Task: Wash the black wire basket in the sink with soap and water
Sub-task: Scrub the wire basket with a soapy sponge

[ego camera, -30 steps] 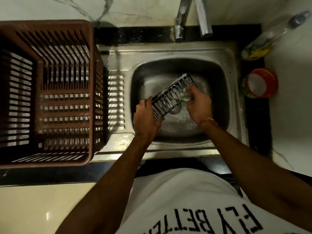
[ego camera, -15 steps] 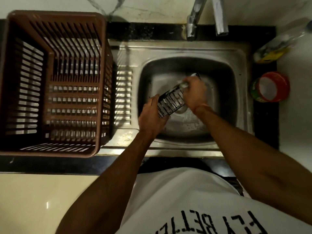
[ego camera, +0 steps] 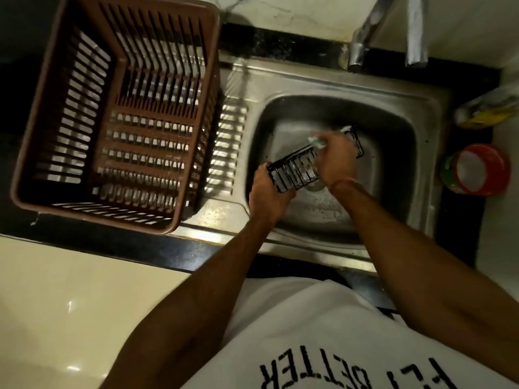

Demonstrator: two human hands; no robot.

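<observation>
White printed shirt point(ego camera: 323, 332) nearest, at 6 o'clock. Further in, left hand point(ego camera: 268, 192) curled round the near-left end of the black wire basket point(ego camera: 297, 171), gripping it above the sink point(ego camera: 421, 192) bowl, close over the drain. Right hand point(ego camera: 335, 158) closed on a small pale scrubber point(ego camera: 317, 141), blurred, pressed against the basket's upper rim. Basket tilted, far end toward 1 o'clock, suds on its wires.

Risks, as judged: wet soapy wire slipping from the one-ended grip and clattering into the bowl; fingers snagged between wires by a hard stroke; suds left in the corners if rinsing were skimped.

Brown slatted crate point(ego camera: 118, 116) at 10 o'clock on the drainboard. Red-rimmed tub point(ego camera: 477, 169) at 3 o'clock, bottle point(ego camera: 486, 110) at 2 o'clock. Tap point(ego camera: 362, 43) at 12 o'clock; no stream discernible.
</observation>
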